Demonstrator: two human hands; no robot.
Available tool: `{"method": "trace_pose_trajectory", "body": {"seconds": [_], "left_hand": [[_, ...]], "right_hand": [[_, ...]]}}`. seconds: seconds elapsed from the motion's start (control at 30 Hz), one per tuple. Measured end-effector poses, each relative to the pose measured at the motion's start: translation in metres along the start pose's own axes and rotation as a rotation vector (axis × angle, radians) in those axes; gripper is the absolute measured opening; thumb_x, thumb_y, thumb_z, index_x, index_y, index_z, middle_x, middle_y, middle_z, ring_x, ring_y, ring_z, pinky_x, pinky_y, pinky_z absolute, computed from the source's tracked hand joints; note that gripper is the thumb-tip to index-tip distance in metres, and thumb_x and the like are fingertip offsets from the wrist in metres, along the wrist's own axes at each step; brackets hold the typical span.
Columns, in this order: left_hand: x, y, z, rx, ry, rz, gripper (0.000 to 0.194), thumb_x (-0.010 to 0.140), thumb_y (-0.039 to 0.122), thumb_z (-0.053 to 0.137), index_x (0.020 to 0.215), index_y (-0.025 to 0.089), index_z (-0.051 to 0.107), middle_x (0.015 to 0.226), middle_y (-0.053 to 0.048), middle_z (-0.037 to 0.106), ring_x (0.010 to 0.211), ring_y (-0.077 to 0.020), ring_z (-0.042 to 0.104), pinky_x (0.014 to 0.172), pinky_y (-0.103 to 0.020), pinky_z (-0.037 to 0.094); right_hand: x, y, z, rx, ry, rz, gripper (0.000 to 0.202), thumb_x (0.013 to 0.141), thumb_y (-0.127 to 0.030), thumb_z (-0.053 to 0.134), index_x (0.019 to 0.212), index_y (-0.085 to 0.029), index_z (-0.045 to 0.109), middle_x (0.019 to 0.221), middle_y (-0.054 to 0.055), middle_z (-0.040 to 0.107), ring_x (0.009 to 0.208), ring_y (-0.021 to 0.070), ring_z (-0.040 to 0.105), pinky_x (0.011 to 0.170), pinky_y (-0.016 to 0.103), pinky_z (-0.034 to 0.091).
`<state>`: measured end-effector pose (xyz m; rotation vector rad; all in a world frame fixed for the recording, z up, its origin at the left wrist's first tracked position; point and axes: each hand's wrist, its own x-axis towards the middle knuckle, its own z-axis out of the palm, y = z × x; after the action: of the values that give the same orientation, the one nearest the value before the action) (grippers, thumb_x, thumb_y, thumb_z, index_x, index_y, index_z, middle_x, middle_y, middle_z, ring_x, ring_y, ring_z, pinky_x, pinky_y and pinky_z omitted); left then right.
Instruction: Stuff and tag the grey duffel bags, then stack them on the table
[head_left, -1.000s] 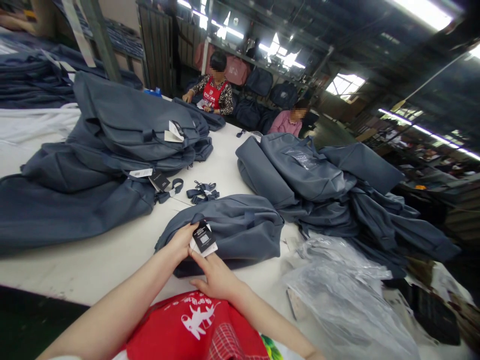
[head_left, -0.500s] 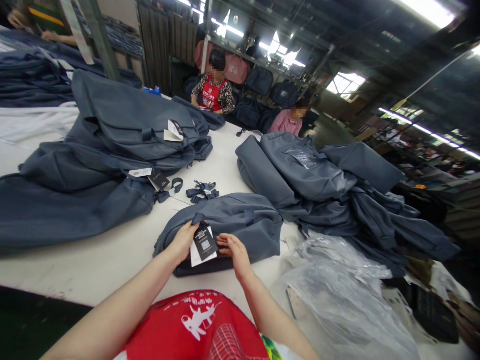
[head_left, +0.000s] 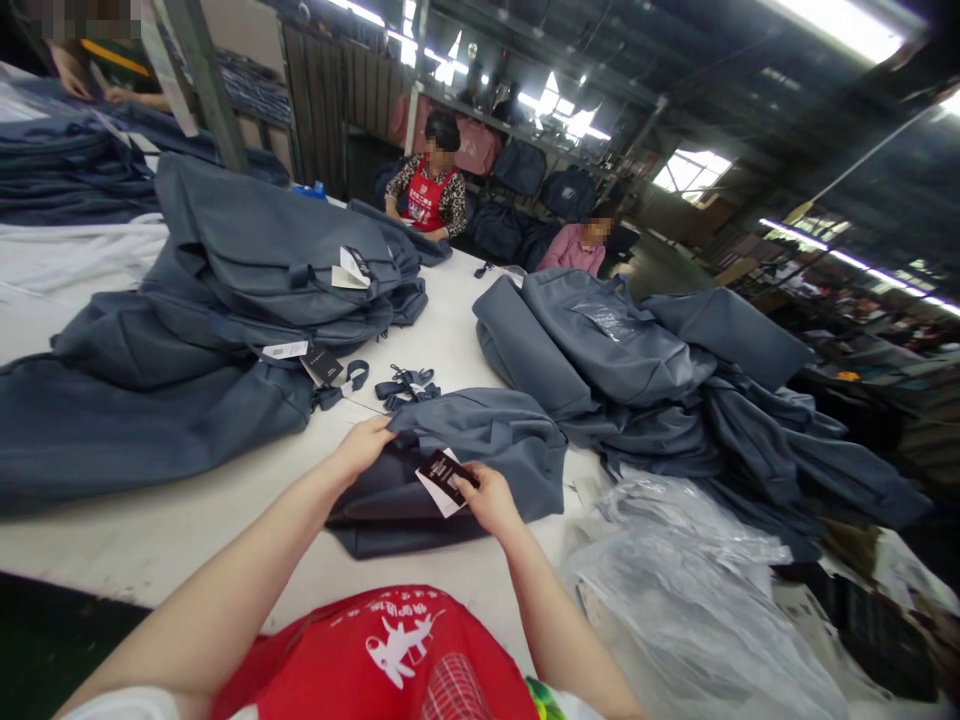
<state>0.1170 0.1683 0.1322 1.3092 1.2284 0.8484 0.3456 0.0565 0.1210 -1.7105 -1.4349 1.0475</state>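
A dark blue-grey bag (head_left: 502, 430) lies on the white table in front of me. My left hand (head_left: 366, 445) is closed on the bag's near left edge, its fingertips partly hidden by the fabric. Between the thumb and fingers of my right hand (head_left: 489, 497) is a black hang tag (head_left: 444, 474), with a white card (head_left: 444, 500) showing behind it. Both lie over the bag's front. Just left of the tags, a small dark loop (head_left: 406, 440) shows on the bag.
Stacked blue-grey bags (head_left: 247, 270) with tags stand to the left, and more bags (head_left: 600, 340) are heaped to the right. Dark straps (head_left: 407, 386) lie beyond my bag. Clear plastic bags (head_left: 690, 590) cover the table's near right. Several co-workers (head_left: 431, 190) sit or stand farther off.
My right hand has closed on the hang tag, which has shifted right and tilted. My left hand has let go near the tag's loop and moved up to the bag's edge.
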Motion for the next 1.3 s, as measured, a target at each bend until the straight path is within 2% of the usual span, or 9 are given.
{"method": "trace_pose_trajectory", "body": {"seconds": [0.17, 0.27, 0.5, 0.63, 0.7, 0.77, 0.87, 1.03, 1.3], "left_hand": [[0.022, 0.003, 0.008, 0.026, -0.063, -0.06, 0.025, 0.07, 0.041, 0.063, 0.065, 0.018, 0.07, 0.07, -0.008, 0.071, 0.079, -0.0273, 0.063, 0.07, -0.032, 0.045], [0.032, 0.009, 0.003, 0.073, -0.14, -0.067, 0.025, 0.069, 0.04, 0.067, 0.062, 0.017, 0.069, 0.061, -0.006, 0.068, 0.074, -0.0262, 0.063, 0.065, -0.03, 0.044], [0.04, 0.014, -0.027, 0.215, -0.384, -0.075, 0.034, 0.071, 0.049, 0.065, 0.071, 0.015, 0.071, 0.063, -0.007, 0.069, 0.06, -0.0215, 0.063, 0.06, -0.029, 0.045], [0.045, 0.01, -0.036, 0.386, -0.441, -0.004, 0.037, 0.053, 0.043, 0.08, 0.078, 0.016, 0.073, 0.079, -0.009, 0.072, 0.08, -0.0272, 0.066, 0.075, -0.03, 0.047], [0.051, 0.008, -0.037, 0.474, -0.418, 0.043, 0.065, 0.044, 0.042, 0.085, 0.101, 0.015, 0.071, 0.108, -0.013, 0.069, 0.105, -0.0333, 0.06, 0.091, -0.032, 0.043], [0.058, 0.004, -0.033, 0.553, -0.407, 0.066, 0.098, 0.036, 0.047, 0.087, 0.124, 0.013, 0.059, 0.134, -0.019, 0.054, 0.125, -0.0379, 0.045, 0.104, -0.035, 0.034], [0.074, -0.004, -0.021, 0.65, -0.437, 0.044, 0.126, 0.033, 0.059, 0.084, 0.141, 0.013, 0.038, 0.15, -0.02, 0.034, 0.135, -0.0374, 0.033, 0.111, -0.036, 0.028], [0.111, -0.021, -0.014, 0.779, -0.479, -0.097, 0.117, 0.048, 0.074, 0.071, 0.139, 0.008, 0.038, 0.143, -0.022, 0.043, 0.126, -0.0346, 0.047, 0.104, -0.037, 0.038], [0.118, -0.043, -0.011, 0.861, -0.37, -0.112, 0.119, 0.03, 0.062, 0.084, 0.132, 0.014, 0.048, 0.14, -0.02, 0.049, 0.128, -0.0399, 0.042, 0.107, -0.045, 0.033]], "right_hand": [[-0.01, 0.006, 0.026, 0.205, -0.231, 0.092, 0.019, 0.075, -0.033, 0.067, 0.084, -0.017, 0.065, 0.074, 0.001, 0.069, 0.066, 0.0167, 0.064, 0.06, 0.026, 0.049], [-0.008, 0.009, 0.04, 0.264, -0.189, 0.142, 0.022, 0.072, -0.036, 0.07, 0.081, -0.017, 0.061, 0.07, 0.001, 0.068, 0.059, 0.0153, 0.062, 0.054, 0.025, 0.047], [0.006, 0.018, 0.038, 0.33, -0.177, 0.224, 0.031, 0.066, -0.043, 0.073, 0.077, -0.018, 0.057, 0.067, 0.001, 0.068, 0.052, 0.0137, 0.059, 0.054, 0.027, 0.047], [0.008, 0.028, 0.042, 0.228, -0.211, 0.207, 0.032, 0.07, -0.044, 0.069, 0.084, -0.017, 0.058, 0.066, 0.002, 0.067, 0.056, 0.0156, 0.061, 0.058, 0.028, 0.048], [0.008, 0.031, 0.041, 0.124, -0.225, 0.187, 0.031, 0.073, -0.043, 0.067, 0.086, -0.017, 0.058, 0.065, 0.002, 0.067, 0.059, 0.0167, 0.062, 0.06, 0.029, 0.048], [0.007, 0.031, 0.04, 0.018, -0.232, 0.163, 0.032, 0.076, -0.043, 0.064, 0.091, -0.016, 0.059, 0.066, 0.003, 0.067, 0.062, 0.0174, 0.063, 0.062, 0.029, 0.048], [0.002, 0.029, 0.035, -0.109, -0.302, 0.123, 0.035, 0.079, -0.043, 0.061, 0.099, -0.015, 0.059, 0.07, 0.003, 0.068, 0.066, 0.0174, 0.063, 0.064, 0.029, 0.047], [-0.022, 0.026, 0.023, -0.23, -0.387, 0.078, 0.032, 0.081, -0.037, 0.058, 0.103, -0.014, 0.06, 0.075, 0.004, 0.067, 0.069, 0.0166, 0.062, 0.068, 0.028, 0.047], [-0.057, 0.049, 0.001, -0.331, -0.361, 0.183, 0.03, 0.081, -0.033, 0.055, 0.101, -0.012, 0.062, 0.075, 0.006, 0.067, 0.069, 0.0183, 0.061, 0.068, 0.03, 0.046]]}}
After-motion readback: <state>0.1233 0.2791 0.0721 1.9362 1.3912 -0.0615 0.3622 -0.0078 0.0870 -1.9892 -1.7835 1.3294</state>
